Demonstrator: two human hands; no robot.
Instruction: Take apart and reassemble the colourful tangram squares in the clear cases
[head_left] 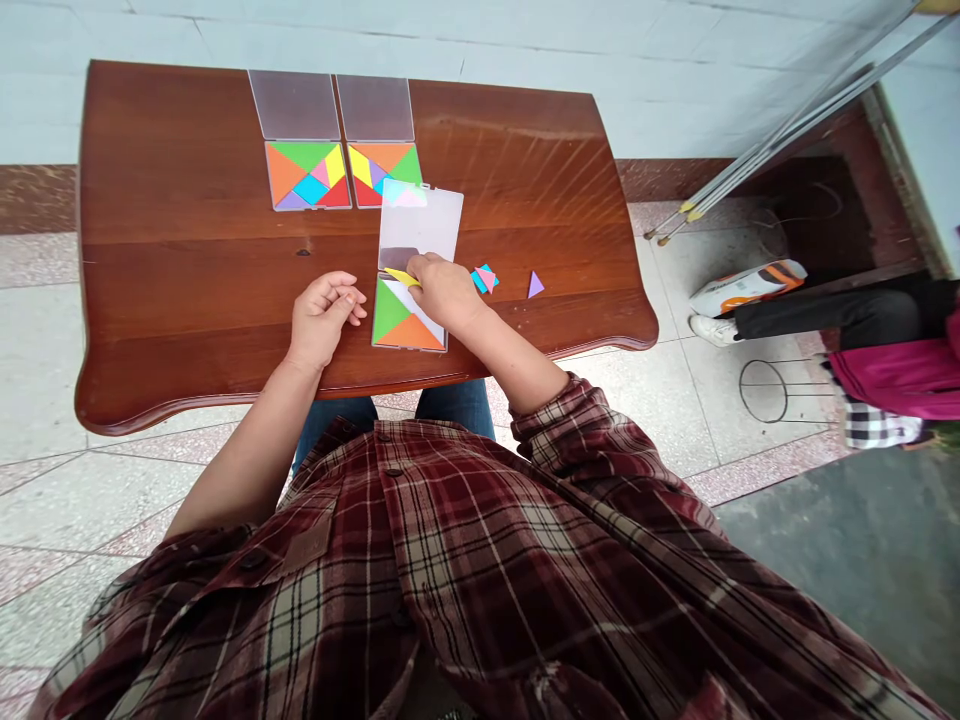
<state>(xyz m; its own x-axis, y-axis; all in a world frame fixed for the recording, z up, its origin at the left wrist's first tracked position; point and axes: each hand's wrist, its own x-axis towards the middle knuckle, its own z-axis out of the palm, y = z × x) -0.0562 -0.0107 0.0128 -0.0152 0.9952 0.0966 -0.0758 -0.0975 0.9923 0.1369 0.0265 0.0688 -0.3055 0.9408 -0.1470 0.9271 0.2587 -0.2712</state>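
Observation:
An opened clear plastic tangram case (411, 348) lies near the table's front edge. Its tray holds a green triangle (388, 312) and an orange triangle (416, 333), with white base showing at the upper right. My right hand (444, 290) reaches over the tray and pinches a yellow parallelogram tangram piece (401, 276) near the hinge. Left of the case, my left hand (322, 312) rests on the table, fingers curled in, holding nothing visible. Right of my right hand lie a blue piece (477, 283) with a pink triangle (487, 280) over it, and a purple triangle (535, 285).
Two opened tangram cases with filled trays, the left one (307, 176) and the right one (384, 165), lie at the back of the wooden table (187, 290). The near case's lid overlaps the right one's corner. Crutches (750, 150) and a seated person (885, 340) are at right.

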